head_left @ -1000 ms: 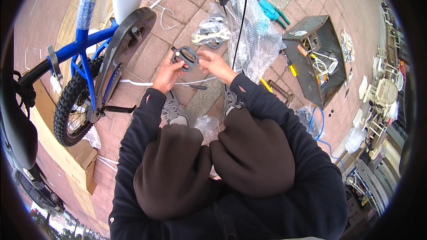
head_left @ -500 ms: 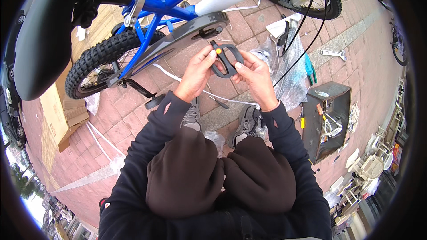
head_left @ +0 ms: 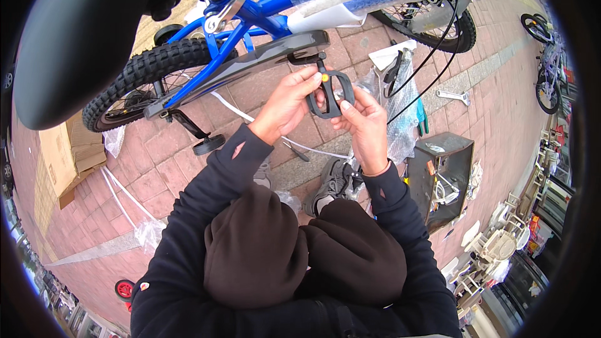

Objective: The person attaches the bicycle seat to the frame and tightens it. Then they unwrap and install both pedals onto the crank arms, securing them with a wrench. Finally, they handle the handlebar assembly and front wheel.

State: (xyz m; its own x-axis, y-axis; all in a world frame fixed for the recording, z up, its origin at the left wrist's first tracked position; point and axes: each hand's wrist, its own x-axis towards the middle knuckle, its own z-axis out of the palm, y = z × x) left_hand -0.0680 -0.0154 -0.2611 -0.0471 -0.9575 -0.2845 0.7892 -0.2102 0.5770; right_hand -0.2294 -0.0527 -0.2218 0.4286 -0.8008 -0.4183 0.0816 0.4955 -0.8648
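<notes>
Both hands hold a black bicycle pedal (head_left: 332,95) with a small yellow reflector, raised close to the crank arm (head_left: 307,57) of a blue child's bicycle (head_left: 250,22). My left hand (head_left: 288,103) grips the pedal's left side. My right hand (head_left: 364,122) pinches its right edge and lower part. The pedal's top end touches or nearly touches the crank tip below the grey chain guard (head_left: 250,62). The bike's frame tube is wrapped in bubble wrap.
A black saddle (head_left: 81,31) fills the upper left. The knobbly rear tyre (head_left: 144,78) and a training wheel (head_left: 208,145) stand on red brick paving. A dark open toolbox (head_left: 441,178), a wrench (head_left: 452,95), clear plastic wrapping (head_left: 400,109) and a cardboard box (head_left: 69,156) lie around.
My view has swung from the paving toward the bike. Both hands lifted the pedal from near the ground up to the crank arm under the chain guard.
</notes>
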